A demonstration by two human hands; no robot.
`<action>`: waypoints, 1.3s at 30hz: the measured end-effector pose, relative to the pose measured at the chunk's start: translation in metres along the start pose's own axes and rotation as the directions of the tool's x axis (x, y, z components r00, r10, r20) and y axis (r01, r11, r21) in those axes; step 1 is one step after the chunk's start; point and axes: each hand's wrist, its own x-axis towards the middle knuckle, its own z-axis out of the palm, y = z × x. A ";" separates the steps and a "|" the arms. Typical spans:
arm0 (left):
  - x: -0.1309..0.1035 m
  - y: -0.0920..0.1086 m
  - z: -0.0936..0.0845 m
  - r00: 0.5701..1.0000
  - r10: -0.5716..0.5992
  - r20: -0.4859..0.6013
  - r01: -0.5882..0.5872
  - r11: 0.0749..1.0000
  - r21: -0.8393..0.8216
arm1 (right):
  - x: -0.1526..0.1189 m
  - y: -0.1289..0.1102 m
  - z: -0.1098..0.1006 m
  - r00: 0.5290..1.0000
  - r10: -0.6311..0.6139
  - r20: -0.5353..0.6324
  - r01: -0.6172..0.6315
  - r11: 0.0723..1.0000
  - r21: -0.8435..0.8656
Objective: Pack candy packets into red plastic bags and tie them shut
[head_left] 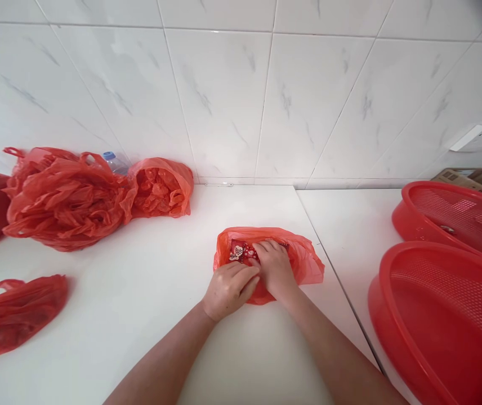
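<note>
An open red plastic bag (306, 256) lies on the white table, with dark red printed packets (237, 251) inside it. My left hand (230, 288) is closed on the near left edge of the bag, its fingers curled inward. Inside the bag's mouth, my right hand (272, 264) rests on the packets with its fingers bent; whether it grips one is hidden. The two hands nearly touch at the fingertips.
Crumpled red bags (70, 199) and a bag stuffed with red plastic (160, 188) stand back left, by a clear bottle (115, 163). A filled red bag (21, 315) lies at left. Red baskets (397, 304) and a cardboard box (477, 179) are at right.
</note>
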 end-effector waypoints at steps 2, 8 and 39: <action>0.000 -0.008 -0.002 0.999 -0.040 -0.031 0.041 0.999 0.036 | 0.001 0.002 0.006 1.000 0.001 0.008 0.000 1.000 -0.021; -0.004 -0.021 -0.002 0.987 -0.145 -0.067 0.152 0.982 0.116 | -0.003 0.006 0.010 0.998 -0.036 -0.053 0.037 0.999 0.025; -0.003 -0.012 -0.005 0.984 -0.179 -0.007 0.174 0.961 -0.214 | -0.035 -0.012 -0.012 0.981 -0.013 -0.194 0.097 0.899 0.426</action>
